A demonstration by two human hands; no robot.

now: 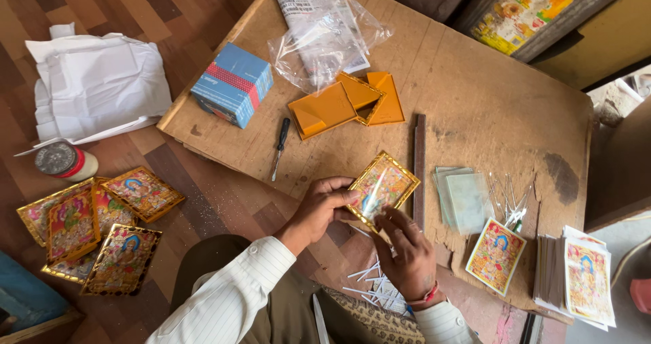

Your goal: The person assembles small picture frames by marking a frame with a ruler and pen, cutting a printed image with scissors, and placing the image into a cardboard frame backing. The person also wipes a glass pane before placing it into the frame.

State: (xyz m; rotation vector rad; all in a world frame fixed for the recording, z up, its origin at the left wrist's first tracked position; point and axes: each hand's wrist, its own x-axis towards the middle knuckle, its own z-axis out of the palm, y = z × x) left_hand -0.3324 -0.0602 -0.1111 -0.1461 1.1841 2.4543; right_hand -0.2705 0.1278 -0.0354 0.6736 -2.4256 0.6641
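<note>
Seen from above, a person in a striped white shirt works at a worn wooden surface (475, 93), both hands closed on one small gold-framed picture (383, 187) held just above the board's near edge. The left hand (319, 212) pinches the frame's lower-left corner; the right hand (407, 252), wearing a red wrist thread, has its fingertips on the lower edge, where a strip of clear film or glass catches the light. At three o'clock from the frame lie cut glass panes (464, 198), thin metal pins (512, 205), a loose print (496, 254) and a stack of prints (576, 276). At twelve o'clock sit orange backing pieces (339, 103); at ten o'clock, a screwdriver (279, 147) and a blue box (232, 83). Finished frames (95, 225) rest on the floor at nine o'clock. The likely hazard: a pane edge could nick a fingertip, or the frame could slip from a corner-only hold.
</note>
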